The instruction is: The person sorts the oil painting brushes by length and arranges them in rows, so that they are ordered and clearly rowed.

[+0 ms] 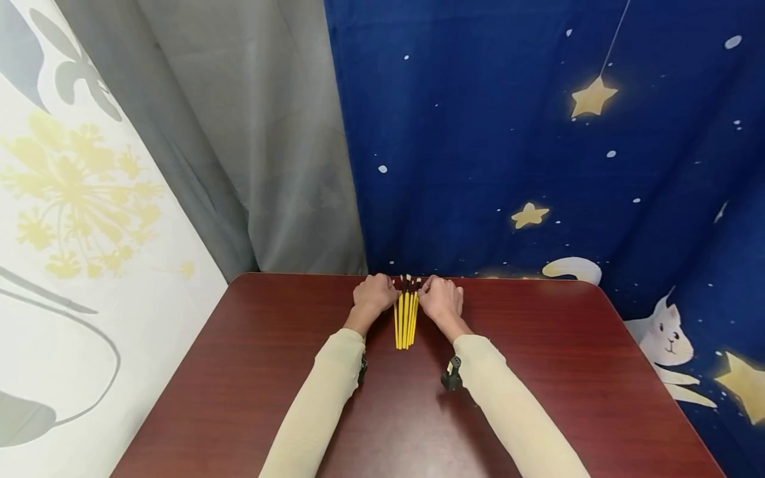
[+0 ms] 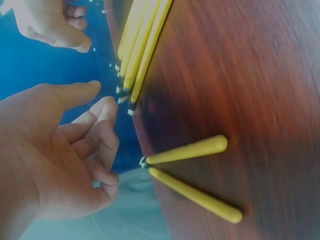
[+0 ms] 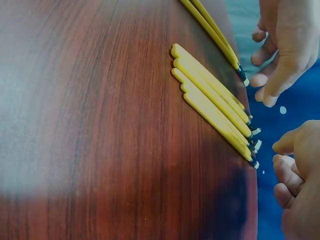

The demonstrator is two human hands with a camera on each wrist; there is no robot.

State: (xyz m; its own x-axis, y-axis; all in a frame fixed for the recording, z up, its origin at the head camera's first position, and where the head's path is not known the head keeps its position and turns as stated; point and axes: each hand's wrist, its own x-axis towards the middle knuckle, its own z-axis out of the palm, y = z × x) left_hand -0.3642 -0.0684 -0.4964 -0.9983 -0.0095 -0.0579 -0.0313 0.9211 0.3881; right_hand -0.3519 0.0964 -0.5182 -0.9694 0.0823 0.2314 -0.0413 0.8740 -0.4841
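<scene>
Our left hand (image 1: pixel 375 292) and right hand (image 1: pixel 442 297) flank slender yellow sticks (image 1: pixel 407 320) with dark necks and pale tips at the far edge of the reddish-brown wood-grain desk (image 1: pixel 251 372).
Our fingers bend loosely and grasp nothing; two sticks (image 2: pixel 187 151) lie apart from the rest, near the left hand. We would likely do best with light touches, since the tips reach the edge. The desk is glossy; behind hang a plain grey curtain (image 1: pixel 287 133) and a star-printed navy curtain (image 1: pixel 466 133).
</scene>
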